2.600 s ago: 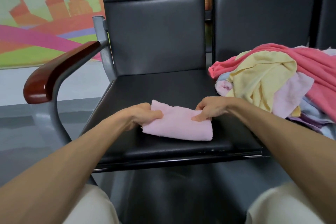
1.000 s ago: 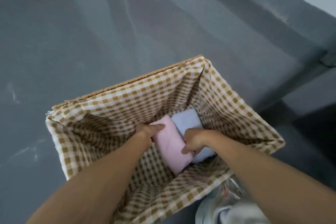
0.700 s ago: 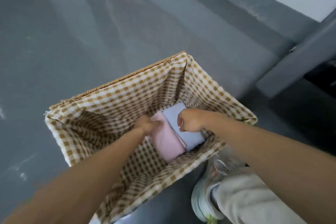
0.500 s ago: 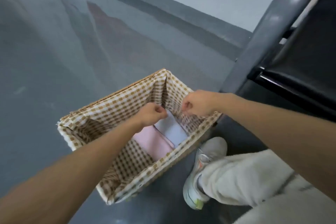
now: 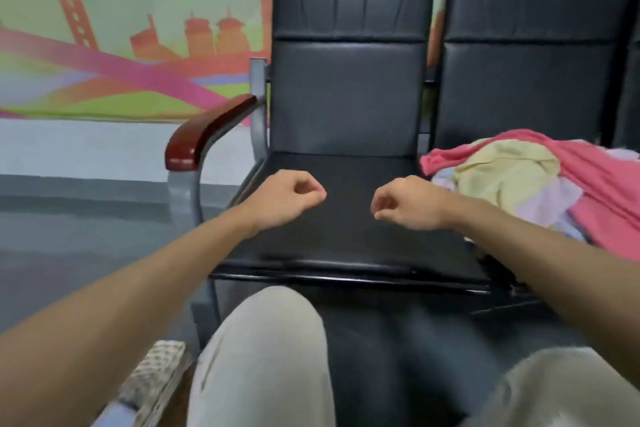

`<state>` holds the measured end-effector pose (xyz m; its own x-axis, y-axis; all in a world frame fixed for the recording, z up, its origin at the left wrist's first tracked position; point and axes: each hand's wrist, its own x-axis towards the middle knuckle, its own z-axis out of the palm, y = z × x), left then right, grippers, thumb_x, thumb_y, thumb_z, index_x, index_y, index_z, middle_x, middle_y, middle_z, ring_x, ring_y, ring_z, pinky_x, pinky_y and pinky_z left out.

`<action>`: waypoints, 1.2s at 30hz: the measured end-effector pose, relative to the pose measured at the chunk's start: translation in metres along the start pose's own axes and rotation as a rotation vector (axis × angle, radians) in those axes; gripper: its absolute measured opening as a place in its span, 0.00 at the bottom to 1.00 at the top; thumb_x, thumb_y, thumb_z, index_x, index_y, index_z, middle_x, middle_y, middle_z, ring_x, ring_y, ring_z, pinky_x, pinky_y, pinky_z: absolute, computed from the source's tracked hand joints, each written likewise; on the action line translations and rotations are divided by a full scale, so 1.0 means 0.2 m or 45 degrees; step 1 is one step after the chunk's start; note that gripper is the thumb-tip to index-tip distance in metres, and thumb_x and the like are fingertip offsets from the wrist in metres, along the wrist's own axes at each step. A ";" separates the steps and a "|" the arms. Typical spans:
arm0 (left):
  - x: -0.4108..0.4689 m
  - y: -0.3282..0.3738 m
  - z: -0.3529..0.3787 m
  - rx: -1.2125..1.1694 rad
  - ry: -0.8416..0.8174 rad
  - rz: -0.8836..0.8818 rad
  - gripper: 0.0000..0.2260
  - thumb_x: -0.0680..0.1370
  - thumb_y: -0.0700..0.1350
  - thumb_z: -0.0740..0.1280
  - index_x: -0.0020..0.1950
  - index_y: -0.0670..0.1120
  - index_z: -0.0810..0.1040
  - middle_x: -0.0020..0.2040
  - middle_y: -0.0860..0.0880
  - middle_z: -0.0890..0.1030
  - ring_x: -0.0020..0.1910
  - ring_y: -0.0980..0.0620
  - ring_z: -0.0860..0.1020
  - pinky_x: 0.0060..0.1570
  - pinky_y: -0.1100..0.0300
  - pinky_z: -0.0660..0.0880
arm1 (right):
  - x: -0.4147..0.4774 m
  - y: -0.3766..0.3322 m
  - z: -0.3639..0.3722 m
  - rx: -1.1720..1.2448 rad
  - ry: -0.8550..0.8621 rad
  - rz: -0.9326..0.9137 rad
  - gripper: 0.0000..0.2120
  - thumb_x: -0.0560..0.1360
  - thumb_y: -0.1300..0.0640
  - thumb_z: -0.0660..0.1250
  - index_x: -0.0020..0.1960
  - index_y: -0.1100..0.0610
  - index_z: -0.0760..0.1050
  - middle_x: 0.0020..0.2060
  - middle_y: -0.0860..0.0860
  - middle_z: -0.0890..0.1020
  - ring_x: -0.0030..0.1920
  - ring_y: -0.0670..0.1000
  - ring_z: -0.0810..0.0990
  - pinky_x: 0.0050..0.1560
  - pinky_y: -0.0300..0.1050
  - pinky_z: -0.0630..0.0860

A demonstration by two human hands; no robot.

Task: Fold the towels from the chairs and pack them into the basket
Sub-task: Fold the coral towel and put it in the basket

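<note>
Left hand (image 5: 289, 199) and right hand (image 5: 405, 203) held out forward, curled into fists.

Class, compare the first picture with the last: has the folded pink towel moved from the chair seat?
Yes. It has left the chair seat, which now lies bare, and went down to the left into the basket.

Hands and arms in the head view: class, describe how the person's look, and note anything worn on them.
The left forearm and right forearm are bare to the frame edge, no sleeve in view. The left hand and right hand are bare too: no glove, ring, watch or bracelet shows. The knees below wear light beige trousers.
</note>
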<state>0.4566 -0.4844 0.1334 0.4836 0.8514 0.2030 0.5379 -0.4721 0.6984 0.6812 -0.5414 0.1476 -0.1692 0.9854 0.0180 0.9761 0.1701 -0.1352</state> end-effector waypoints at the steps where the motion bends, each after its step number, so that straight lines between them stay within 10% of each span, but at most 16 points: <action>1: 0.09 0.10 0.09 0.002 -0.054 0.048 0.03 0.77 0.49 0.68 0.46 0.52 0.82 0.42 0.58 0.82 0.45 0.59 0.80 0.49 0.63 0.75 | -0.06 0.13 -0.03 0.013 0.044 0.080 0.08 0.76 0.54 0.64 0.52 0.52 0.80 0.50 0.47 0.83 0.52 0.49 0.79 0.54 0.42 0.72; 14: 0.88 0.76 1.24 -0.107 -0.425 0.285 0.20 0.79 0.49 0.66 0.70 0.50 0.71 0.65 0.54 0.73 0.62 0.53 0.74 0.58 0.63 0.70 | -0.60 1.38 0.03 -0.041 0.942 0.971 0.14 0.74 0.57 0.62 0.57 0.61 0.73 0.59 0.59 0.73 0.56 0.60 0.73 0.55 0.54 0.72; 20: 1.02 0.74 1.45 0.059 -0.457 0.370 0.20 0.77 0.49 0.65 0.69 0.52 0.73 0.66 0.50 0.69 0.67 0.51 0.68 0.69 0.54 0.63 | -0.58 1.59 0.05 0.003 0.907 1.189 0.11 0.78 0.53 0.62 0.49 0.60 0.77 0.44 0.59 0.82 0.45 0.61 0.78 0.46 0.53 0.75; 28: 0.86 0.78 1.15 -0.734 -0.361 -0.004 0.15 0.80 0.56 0.60 0.58 0.49 0.79 0.57 0.51 0.80 0.56 0.50 0.79 0.62 0.54 0.72 | -0.30 1.06 -0.10 0.710 1.145 0.566 0.16 0.82 0.58 0.54 0.36 0.54 0.64 0.31 0.46 0.69 0.33 0.42 0.68 0.38 0.43 0.62; 32: 0.78 0.69 0.83 -1.402 -0.504 -0.247 0.24 0.81 0.62 0.55 0.60 0.44 0.78 0.60 0.43 0.81 0.59 0.45 0.79 0.63 0.46 0.74 | -0.14 0.67 -0.16 0.943 0.922 0.183 0.16 0.82 0.60 0.54 0.36 0.52 0.63 0.32 0.42 0.68 0.33 0.38 0.66 0.39 0.39 0.64; 36: 0.71 0.46 0.55 -1.444 -0.320 -0.315 0.12 0.81 0.47 0.61 0.56 0.42 0.79 0.48 0.45 0.84 0.42 0.50 0.83 0.41 0.56 0.79 | -0.01 0.41 -0.11 1.027 0.610 0.012 0.15 0.82 0.63 0.56 0.36 0.54 0.65 0.34 0.45 0.69 0.34 0.39 0.67 0.38 0.35 0.65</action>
<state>0.6510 -0.4322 0.1500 0.6427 0.7625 -0.0751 -0.2218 0.2790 0.9343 0.7642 -0.5295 0.1578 0.0879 0.9143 0.3953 0.5572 0.2838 -0.7804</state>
